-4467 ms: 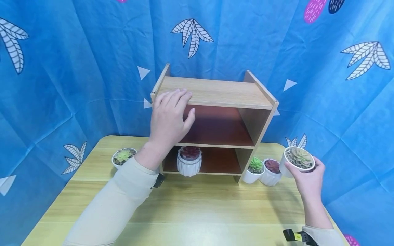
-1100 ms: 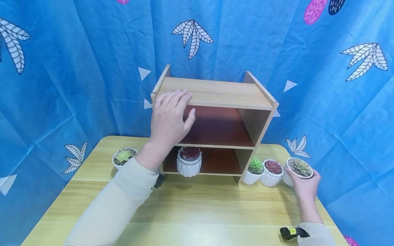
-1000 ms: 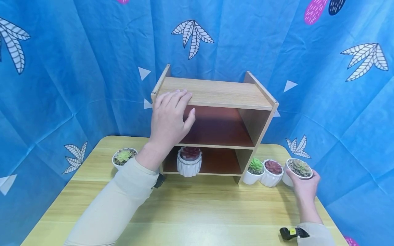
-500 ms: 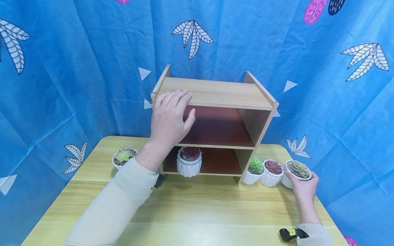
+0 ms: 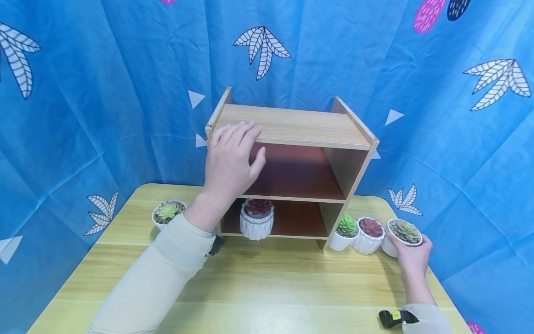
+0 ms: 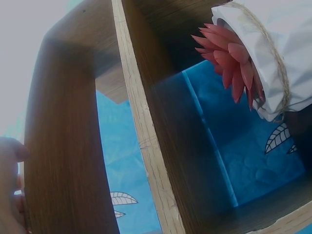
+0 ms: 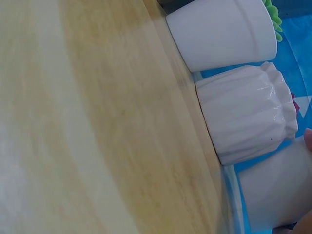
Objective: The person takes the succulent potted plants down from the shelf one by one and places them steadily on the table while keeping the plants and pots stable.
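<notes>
My left hand (image 5: 231, 160) rests on the front left of the wooden shelf's top board (image 5: 308, 127), fingers laid over it and thumb below the edge. Below it, a ribbed white pot with a dark red succulent (image 5: 256, 222) stands on the bottom level; the left wrist view shows twine around this pot (image 6: 280, 63). At the right, my right hand (image 5: 413, 255) grips a white pot with a grey-green succulent (image 5: 404, 232), thumb at its near side. Beside it stand a ribbed white pot with a red succulent (image 5: 369, 236) and a smooth pot with a bright green succulent (image 5: 345, 232).
A white pot with a yellow-green succulent (image 5: 167, 213) stands left of the shelf, partly behind my left sleeve (image 5: 158, 278). The light wooden table (image 5: 271, 287) carries everything. A patterned blue cloth (image 5: 125, 93) hangs behind and at both sides.
Over the earlier frames my right hand has brought the grey-green succulent's pot down, close beside the ribbed red one. In the last half second almost nothing has moved; my left hand has stayed in place.
</notes>
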### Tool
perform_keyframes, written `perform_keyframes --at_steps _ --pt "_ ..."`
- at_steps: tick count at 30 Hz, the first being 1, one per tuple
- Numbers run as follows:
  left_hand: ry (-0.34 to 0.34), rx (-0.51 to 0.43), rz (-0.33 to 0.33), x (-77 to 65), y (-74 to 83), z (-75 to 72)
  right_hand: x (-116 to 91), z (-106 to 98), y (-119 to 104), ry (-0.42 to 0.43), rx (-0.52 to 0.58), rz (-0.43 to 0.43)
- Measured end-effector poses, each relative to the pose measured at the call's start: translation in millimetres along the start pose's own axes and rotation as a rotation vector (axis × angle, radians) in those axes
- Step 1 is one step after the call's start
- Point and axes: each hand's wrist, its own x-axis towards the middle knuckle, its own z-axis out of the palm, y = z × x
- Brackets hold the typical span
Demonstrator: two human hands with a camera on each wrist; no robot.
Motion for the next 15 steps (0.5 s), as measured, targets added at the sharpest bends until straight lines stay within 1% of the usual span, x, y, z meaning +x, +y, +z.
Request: perform_keyframes --at_steps 7,15 --pt "0.006 -0.003 0.003 0.4 0.1 -0.1 1.9 -0.7 2.3 0.001 -0.012 0.003" --pt "-0.006 0.005 -0.003 -0.2 -0.1 -0.5 3.1 -0.7 5.0 -0.012 -0.025 0.017"
